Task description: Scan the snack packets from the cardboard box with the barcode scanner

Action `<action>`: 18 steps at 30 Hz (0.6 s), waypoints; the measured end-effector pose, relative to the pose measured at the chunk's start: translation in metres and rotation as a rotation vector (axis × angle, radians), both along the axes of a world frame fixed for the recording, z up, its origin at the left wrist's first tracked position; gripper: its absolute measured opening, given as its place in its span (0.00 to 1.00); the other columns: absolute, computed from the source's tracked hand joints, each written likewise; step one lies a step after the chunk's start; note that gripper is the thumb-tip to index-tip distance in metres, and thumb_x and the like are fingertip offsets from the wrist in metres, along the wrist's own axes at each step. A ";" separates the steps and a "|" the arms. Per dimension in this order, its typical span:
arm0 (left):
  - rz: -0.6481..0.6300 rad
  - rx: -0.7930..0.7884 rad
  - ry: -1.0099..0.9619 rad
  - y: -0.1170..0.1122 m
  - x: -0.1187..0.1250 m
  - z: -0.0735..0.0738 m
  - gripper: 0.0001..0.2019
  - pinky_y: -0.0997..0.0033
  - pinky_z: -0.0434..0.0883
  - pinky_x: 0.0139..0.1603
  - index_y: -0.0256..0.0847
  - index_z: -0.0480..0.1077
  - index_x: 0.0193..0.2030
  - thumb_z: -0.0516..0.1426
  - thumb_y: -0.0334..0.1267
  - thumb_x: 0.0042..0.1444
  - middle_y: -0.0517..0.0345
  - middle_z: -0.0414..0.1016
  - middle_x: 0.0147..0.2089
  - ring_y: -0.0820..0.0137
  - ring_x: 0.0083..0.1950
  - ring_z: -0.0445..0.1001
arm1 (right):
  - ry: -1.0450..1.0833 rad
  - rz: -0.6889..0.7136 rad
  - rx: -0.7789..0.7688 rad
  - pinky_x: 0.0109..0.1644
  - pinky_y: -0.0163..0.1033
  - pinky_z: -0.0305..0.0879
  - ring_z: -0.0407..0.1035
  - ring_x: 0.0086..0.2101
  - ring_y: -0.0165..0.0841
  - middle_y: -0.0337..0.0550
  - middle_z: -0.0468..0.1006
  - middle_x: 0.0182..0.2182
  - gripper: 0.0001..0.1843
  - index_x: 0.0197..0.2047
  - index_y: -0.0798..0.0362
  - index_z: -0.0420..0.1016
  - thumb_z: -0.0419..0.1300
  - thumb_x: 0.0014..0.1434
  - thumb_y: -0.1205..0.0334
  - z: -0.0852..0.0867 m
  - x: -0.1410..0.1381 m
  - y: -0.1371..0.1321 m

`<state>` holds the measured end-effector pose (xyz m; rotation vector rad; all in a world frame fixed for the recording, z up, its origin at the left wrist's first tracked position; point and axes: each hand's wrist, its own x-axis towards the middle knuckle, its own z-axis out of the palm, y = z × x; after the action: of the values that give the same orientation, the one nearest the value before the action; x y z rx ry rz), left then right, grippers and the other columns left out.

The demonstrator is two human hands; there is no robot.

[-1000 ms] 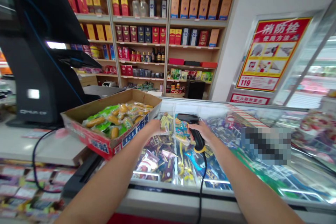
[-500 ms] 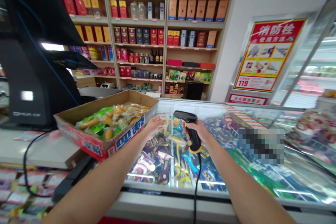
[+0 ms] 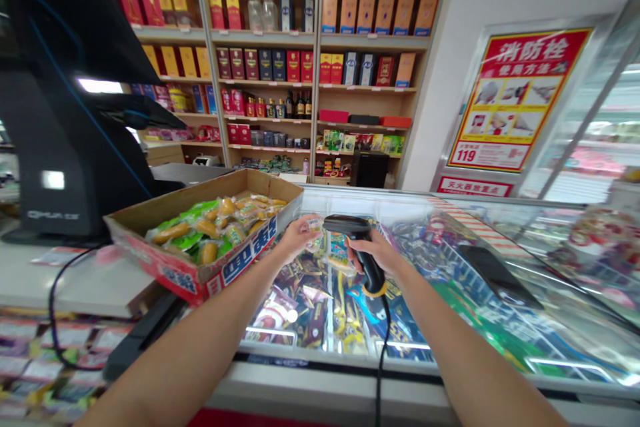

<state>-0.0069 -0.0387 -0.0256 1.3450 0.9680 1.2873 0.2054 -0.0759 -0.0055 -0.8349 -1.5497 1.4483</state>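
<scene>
Slippage is the risk — your left hand [image 3: 301, 237] pinches a small printed packet [image 3: 314, 223] above the glass chest freezer [image 3: 325, 373]; your right hand [image 3: 375, 257] wraps the black corded barcode scanner [image 3: 343, 222] — its cable [image 3: 383, 347] could snag.

Left of the left fingers [image 3: 300, 230], a pale smooth counter [image 3: 75, 287] bears a red-printed cardboard box [image 3: 235, 263] of packaged sausages and a black checkout terminal [image 3: 55, 200].

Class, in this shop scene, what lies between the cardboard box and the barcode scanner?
Head view: the left hand pinching a small packet, above the freezer's glass lid.
</scene>
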 end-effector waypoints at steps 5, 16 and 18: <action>-0.020 0.000 0.018 -0.004 0.001 0.002 0.30 0.75 0.69 0.22 0.37 0.73 0.50 0.69 0.38 0.35 0.59 0.72 0.33 0.78 0.24 0.65 | -0.016 0.015 0.007 0.16 0.34 0.62 0.66 0.13 0.29 0.38 0.74 0.18 0.13 0.28 0.56 0.69 0.65 0.44 0.56 -0.001 -0.001 0.000; -0.038 -0.003 0.008 -0.001 0.002 -0.001 0.27 0.75 0.67 0.20 0.38 0.74 0.48 0.68 0.33 0.36 0.58 0.73 0.31 0.74 0.25 0.67 | -0.081 0.037 0.028 0.16 0.33 0.60 0.65 0.13 0.29 0.40 0.73 0.16 0.13 0.23 0.56 0.70 0.64 0.45 0.55 -0.001 0.000 -0.001; -0.050 0.005 0.011 -0.001 0.002 -0.002 0.27 0.76 0.67 0.20 0.39 0.74 0.49 0.68 0.33 0.36 0.59 0.73 0.30 0.75 0.24 0.67 | -0.088 0.047 0.032 0.16 0.33 0.59 0.64 0.12 0.28 0.40 0.72 0.15 0.13 0.22 0.56 0.70 0.64 0.45 0.55 0.000 -0.001 -0.002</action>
<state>-0.0047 -0.0393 -0.0277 1.3735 0.9337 1.2459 0.2048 -0.0782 -0.0053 -0.8588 -1.6636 1.4333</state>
